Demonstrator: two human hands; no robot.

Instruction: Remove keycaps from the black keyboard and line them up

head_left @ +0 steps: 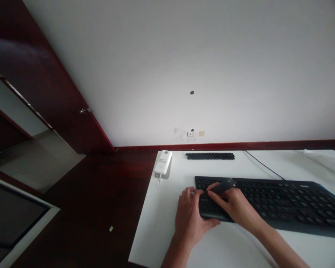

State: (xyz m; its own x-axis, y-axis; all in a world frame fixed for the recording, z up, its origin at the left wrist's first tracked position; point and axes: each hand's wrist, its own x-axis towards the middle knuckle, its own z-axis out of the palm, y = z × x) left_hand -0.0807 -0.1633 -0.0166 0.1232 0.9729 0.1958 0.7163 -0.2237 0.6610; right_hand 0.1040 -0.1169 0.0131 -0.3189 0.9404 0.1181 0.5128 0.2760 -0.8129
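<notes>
The keyboard (pixel 270 201) lies on the desk (pixel 156 223), lower right of the frame; the right hand (pixel 232 201) clamps a dark tool (pixel 225 185) (tip hidden); the left hand (pixel 188 213), fingers apart, touches the keyboard's left end.

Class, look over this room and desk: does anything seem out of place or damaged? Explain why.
A small pale scrap lies on the dark floor left of the table, like litter. Grey smudges mar the pale wall beside the sockets. Black key-like pieces lie in rows apart from the keyboard.
</notes>
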